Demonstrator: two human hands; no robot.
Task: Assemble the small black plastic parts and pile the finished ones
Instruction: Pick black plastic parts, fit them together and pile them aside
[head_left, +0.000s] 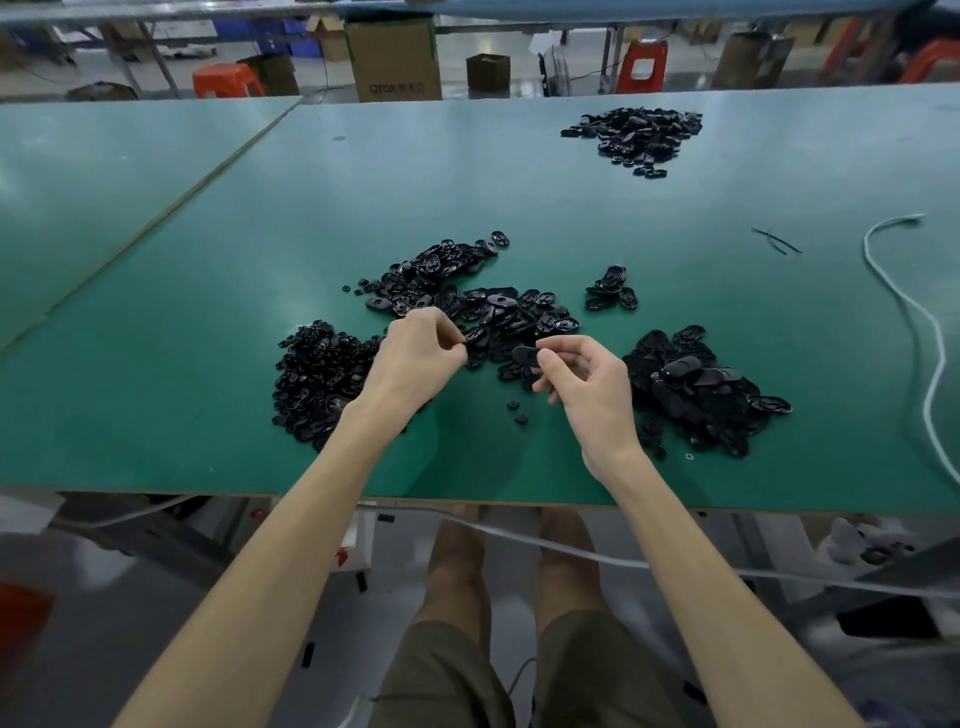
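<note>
My right hand (584, 382) pinches a flat oval black plastic part (524, 355) between thumb and fingers, just above the green table (519, 197). My left hand (415, 358) hovers to its left with fingertips curled together near a tiny black piece that I cannot make out clearly. Between and beyond the hands lies a spread of loose oval black parts (467, 291). A heap of small black pieces (322, 379) sits under my left wrist. Another pile of oval parts (696, 389) lies right of my right hand.
A small cluster of parts (613, 291) sits beyond the right pile, and a far pile (636, 132) lies at the back right. A white cable (919, 322) snakes along the table's right side. Two tiny pieces (517, 410) lie near the front. Boxes and red stools stand behind the table.
</note>
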